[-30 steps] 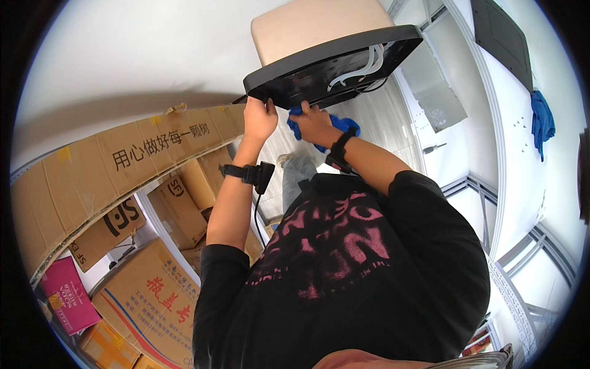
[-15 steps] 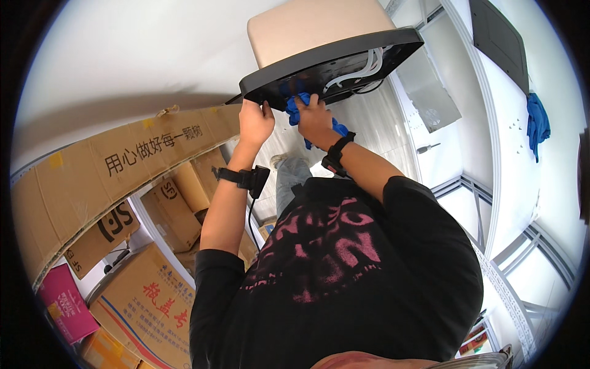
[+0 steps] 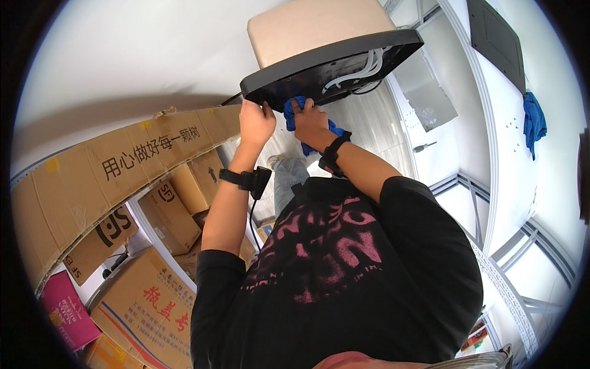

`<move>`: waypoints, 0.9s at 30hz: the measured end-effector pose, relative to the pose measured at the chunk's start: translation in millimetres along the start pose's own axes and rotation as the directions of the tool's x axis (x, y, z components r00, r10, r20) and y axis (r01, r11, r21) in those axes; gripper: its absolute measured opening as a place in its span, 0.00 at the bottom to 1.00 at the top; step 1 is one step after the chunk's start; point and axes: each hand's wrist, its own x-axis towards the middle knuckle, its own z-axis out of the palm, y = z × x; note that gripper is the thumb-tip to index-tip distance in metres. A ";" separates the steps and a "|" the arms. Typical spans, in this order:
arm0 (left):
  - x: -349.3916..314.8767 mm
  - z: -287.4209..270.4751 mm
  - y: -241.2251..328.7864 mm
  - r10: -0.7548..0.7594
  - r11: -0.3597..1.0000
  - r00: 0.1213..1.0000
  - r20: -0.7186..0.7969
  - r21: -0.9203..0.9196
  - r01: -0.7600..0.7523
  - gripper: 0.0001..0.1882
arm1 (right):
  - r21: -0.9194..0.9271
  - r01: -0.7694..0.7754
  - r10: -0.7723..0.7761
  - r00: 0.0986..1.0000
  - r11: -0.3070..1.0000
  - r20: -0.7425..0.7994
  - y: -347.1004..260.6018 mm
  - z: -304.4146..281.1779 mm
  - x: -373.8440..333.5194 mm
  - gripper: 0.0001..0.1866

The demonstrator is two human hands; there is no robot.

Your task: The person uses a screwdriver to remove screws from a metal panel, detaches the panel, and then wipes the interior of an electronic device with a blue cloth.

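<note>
My left grip (image 3: 257, 123) is clamped on the near left corner of the black-rimmed unit (image 3: 332, 51), while my right grip (image 3: 312, 128) clasps the blue cloth (image 3: 295, 106), bunched at the unit's dark near edge, left of its pale tubes (image 3: 370, 64).

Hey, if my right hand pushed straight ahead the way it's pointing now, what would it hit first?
Past the blue cloth it holds, your right hand would most likely meet the black underside of the beige-topped unit; whether the cloth touches it is unclear.
</note>
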 end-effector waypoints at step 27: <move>-5.2 5.6 -0.8 -0.032 0.999 0.999 -0.019 -0.034 0.032 0.14 | 0.116 0.084 -0.091 0.994 0.990 0.058 -5.2 -0.9 5.0 0.37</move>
